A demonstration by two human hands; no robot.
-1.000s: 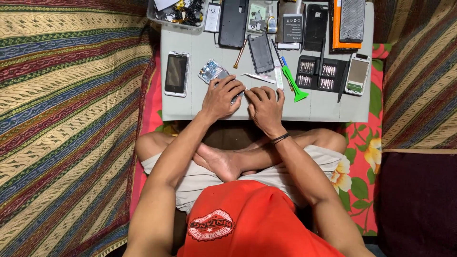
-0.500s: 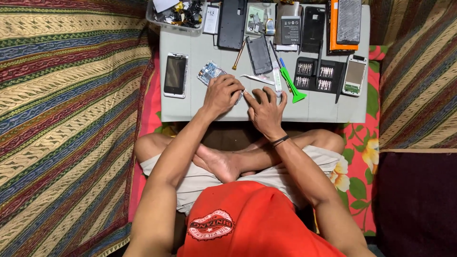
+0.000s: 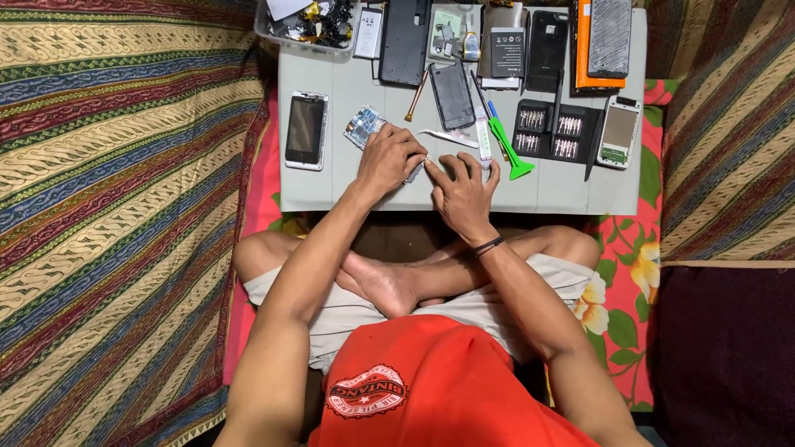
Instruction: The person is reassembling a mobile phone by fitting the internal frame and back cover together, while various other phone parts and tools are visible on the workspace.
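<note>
I see my left hand (image 3: 389,159) curled over an opened phone (image 3: 364,126) on the table (image 3: 563,186), pinning it down. My right hand (image 3: 464,186) lies beside it, fingers loosely spread, fingertips near white tweezers (image 3: 447,137).

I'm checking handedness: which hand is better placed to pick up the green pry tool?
Probably the right hand: it rests just beside the green pry tool, while the left hand covers the opened phone farther away.
</note>
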